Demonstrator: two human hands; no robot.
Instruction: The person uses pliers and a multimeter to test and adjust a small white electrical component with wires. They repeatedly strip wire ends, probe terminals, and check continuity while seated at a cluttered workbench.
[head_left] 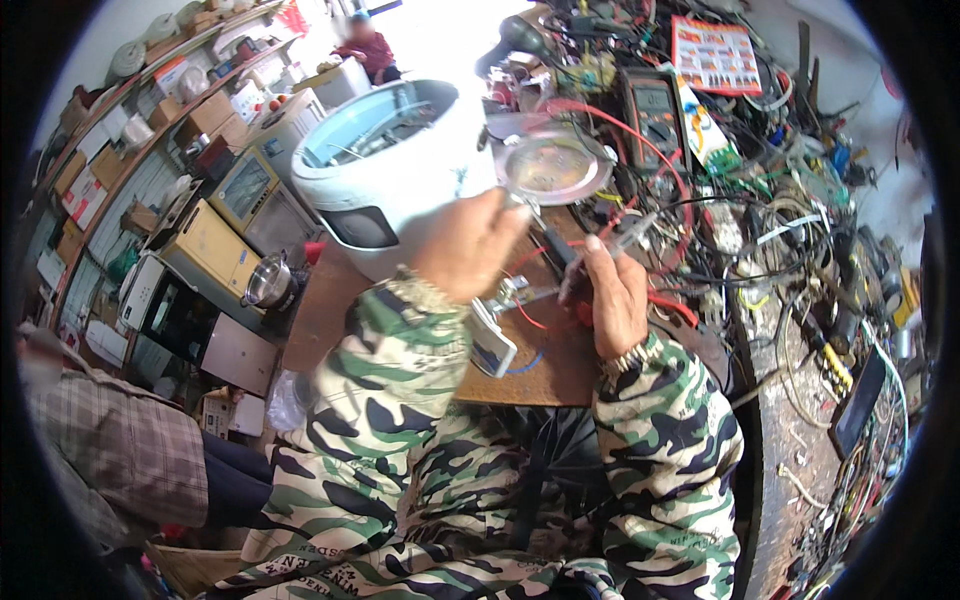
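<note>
My left hand (470, 245) is closed beside a white round appliance housing (400, 190); its fingertips pinch something small that I cannot make out. Just past those fingertips lies a round metal dish (557, 168). A tool with a dark handle (556, 250) slants between my hands. My right hand (612, 295) is closed around a red-handled tool, mostly hidden by the fingers. Below my left hand a white-framed part (490, 342) with metal bits and thin red and blue wires rests on the brown board (560, 370). The housing's open top shows a pale blue inside with wires.
A multimeter (655, 118) with red leads stands among tangled cables at the back right. A printed sheet (716, 55) lies behind it. Shelves with boxes and old appliances line the left, near a steel pot (270, 282). One person (366, 50) sits far back; another (120, 440) is at left.
</note>
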